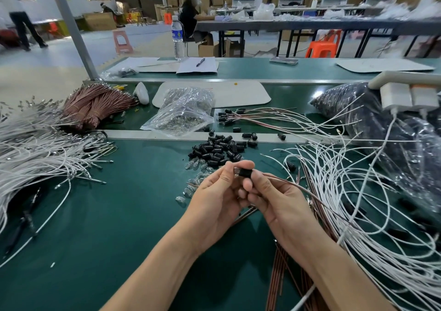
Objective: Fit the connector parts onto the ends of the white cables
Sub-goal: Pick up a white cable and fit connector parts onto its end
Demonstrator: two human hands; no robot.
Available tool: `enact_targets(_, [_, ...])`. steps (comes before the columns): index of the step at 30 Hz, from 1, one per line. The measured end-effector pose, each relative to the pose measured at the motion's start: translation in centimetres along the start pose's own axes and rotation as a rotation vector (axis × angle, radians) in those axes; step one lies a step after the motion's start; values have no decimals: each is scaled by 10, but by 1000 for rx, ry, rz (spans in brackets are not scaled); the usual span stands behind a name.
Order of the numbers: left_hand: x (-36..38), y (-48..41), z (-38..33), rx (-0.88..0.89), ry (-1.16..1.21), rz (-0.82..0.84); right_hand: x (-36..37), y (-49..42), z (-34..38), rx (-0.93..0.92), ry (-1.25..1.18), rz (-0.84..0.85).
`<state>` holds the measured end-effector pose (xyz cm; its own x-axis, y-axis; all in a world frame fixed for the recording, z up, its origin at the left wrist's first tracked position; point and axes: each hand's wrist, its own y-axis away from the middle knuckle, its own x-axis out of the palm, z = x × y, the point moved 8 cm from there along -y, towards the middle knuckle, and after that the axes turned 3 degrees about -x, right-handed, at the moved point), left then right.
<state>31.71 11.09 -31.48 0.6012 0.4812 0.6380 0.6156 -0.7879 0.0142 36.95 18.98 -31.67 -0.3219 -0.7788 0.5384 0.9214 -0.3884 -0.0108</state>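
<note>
Over the green bench point(119, 215), my left hand point(219, 193) and my right hand point(269, 196) meet on one small black connector cap point(244, 172). My left fingertips pinch a clear part at the cap's left end. My right thumb and finger hold the cap, and a brown wire point(310, 196) runs from it off to the right. A pile of black caps point(218, 149) lies just beyond my hands, with small clear bulbs point(198, 167) beside it. Loose white cables point(358, 191) spread to the right, and a thick bundle of white cables point(35, 148) lies at the left.
A clear bag of small parts point(183, 112) and bundled brown wires point(95, 105) sit on the middle belt. A large dark bag point(393, 131) fills the right side. Finished wires with black caps point(238, 116) lie behind the pile. A water bottle point(177, 38) stands at the back.
</note>
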Motion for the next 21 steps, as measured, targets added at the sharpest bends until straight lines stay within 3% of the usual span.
enact_targets(11, [3, 3, 0, 61, -18, -29, -5, -2, -2, 21, -49, -33])
enact_targets(17, [-6, 2, -18, 257, -408, -229, -8, -5, 2, -4, -52, -73])
enact_targets(21, [-2, 10, -24, 383, -641, -236, -12, -5, 5, -43, -15, -97])
